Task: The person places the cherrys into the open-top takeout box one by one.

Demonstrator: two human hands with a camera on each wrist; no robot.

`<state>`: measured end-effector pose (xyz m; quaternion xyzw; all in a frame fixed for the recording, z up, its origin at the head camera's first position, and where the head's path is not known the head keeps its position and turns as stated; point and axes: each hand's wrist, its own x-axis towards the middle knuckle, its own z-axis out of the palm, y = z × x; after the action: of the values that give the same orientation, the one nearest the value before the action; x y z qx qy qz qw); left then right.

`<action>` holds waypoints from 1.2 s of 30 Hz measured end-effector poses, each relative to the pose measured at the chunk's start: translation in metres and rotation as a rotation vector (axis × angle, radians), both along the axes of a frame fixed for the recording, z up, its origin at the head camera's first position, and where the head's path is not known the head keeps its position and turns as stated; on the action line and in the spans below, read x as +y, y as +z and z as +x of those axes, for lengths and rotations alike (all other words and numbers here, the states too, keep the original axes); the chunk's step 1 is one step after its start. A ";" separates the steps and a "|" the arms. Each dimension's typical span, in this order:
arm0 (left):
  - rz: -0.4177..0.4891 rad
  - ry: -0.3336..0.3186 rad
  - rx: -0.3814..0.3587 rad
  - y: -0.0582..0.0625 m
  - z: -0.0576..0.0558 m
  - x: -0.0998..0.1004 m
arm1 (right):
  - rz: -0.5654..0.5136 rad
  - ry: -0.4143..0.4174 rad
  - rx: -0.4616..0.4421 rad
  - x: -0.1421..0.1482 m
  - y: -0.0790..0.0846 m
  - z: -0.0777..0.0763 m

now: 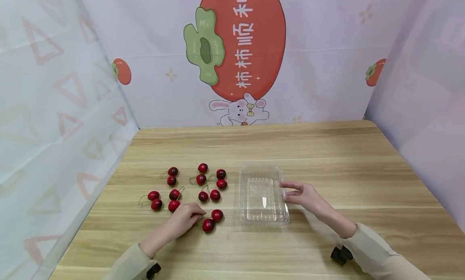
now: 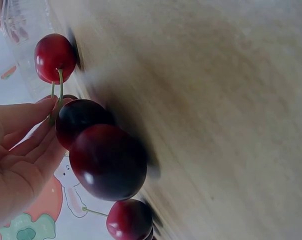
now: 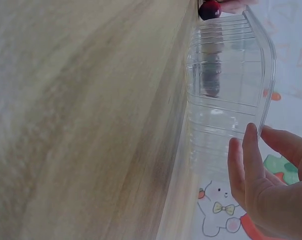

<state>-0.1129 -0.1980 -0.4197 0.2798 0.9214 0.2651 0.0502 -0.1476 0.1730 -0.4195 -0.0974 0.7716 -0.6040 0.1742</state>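
My left hand (image 1: 184, 219) pinches the thin green stems (image 2: 61, 90) of a pair of cherries. Of that pair, one dark red cherry (image 1: 208, 225) lies nearer to me and a brighter one (image 1: 217, 215) just beyond it, both low at the table. A clear plastic container (image 1: 264, 221), open at the top, stands to the right of the cherries. At its right side my right hand (image 1: 305, 198) holds the rim (image 3: 267, 85), thumb on one side and fingers on the other in the right wrist view.
Several more cherry pairs lie on the wooden table (image 1: 327, 163), among them one at the far left (image 1: 156, 205), one at the back (image 1: 202, 167) and one beside the container (image 1: 221, 184). Printed cloth walls (image 1: 319, 70) stand around the table's back and sides.
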 end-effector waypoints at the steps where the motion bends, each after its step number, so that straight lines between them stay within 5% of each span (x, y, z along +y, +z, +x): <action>1: -0.001 -0.001 0.004 0.000 0.000 0.000 | 0.001 -0.003 -0.001 0.000 -0.001 0.000; 10: -0.001 -0.006 -0.021 0.003 -0.001 -0.002 | -0.019 -0.001 -0.014 -0.003 -0.004 0.000; 30: 0.176 0.024 -0.074 0.022 -0.005 0.006 | -0.003 -0.004 -0.013 0.000 0.001 0.000; 36: 0.207 0.077 -0.095 0.025 -0.009 0.010 | -0.005 -0.005 -0.016 0.000 -0.001 0.000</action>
<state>-0.1219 -0.1877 -0.3946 0.2351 0.8956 0.3736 0.0545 -0.1475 0.1725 -0.4200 -0.0909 0.7690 -0.6071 0.1785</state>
